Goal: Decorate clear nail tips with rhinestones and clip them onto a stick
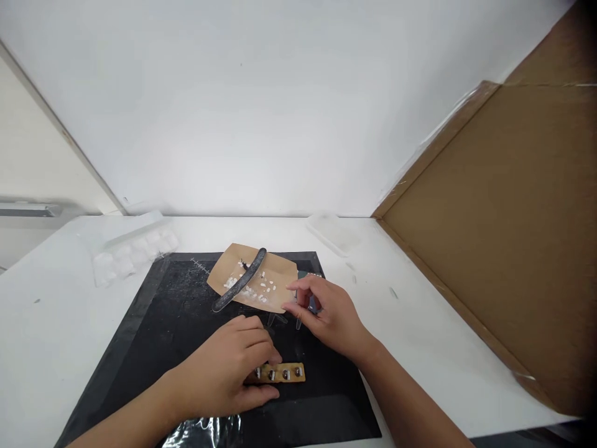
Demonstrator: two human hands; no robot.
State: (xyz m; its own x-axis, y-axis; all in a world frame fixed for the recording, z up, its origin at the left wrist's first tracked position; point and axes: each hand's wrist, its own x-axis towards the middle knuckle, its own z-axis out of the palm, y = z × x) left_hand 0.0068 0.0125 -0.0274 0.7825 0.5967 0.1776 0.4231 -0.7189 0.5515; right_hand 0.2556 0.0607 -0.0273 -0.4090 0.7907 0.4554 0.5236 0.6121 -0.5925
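My left hand (233,361) is closed around the left part of a gold strip (293,372) with a row of small dark round studs and white marks. Its thumb lies along the near side and its fingers cover the strip's left end. My right hand (321,308) is at the right edge of a tan paper tray (280,264), thumb and index finger curved with their tips apart. Nothing plain shows between them. A dark curved nail file (240,281) rests across the tray, over scattered small white pieces (262,291). Clear slender pieces (275,319) lie just below the tray.
A black mat (172,323) covers the middle of the white table (51,311). Clear plastic packaging (135,249) stands back left, and a clear lid (331,231) lies at the back. A dark blue-grey item (313,303) is partly behind my right hand. Cardboard (489,236) walls the right side.
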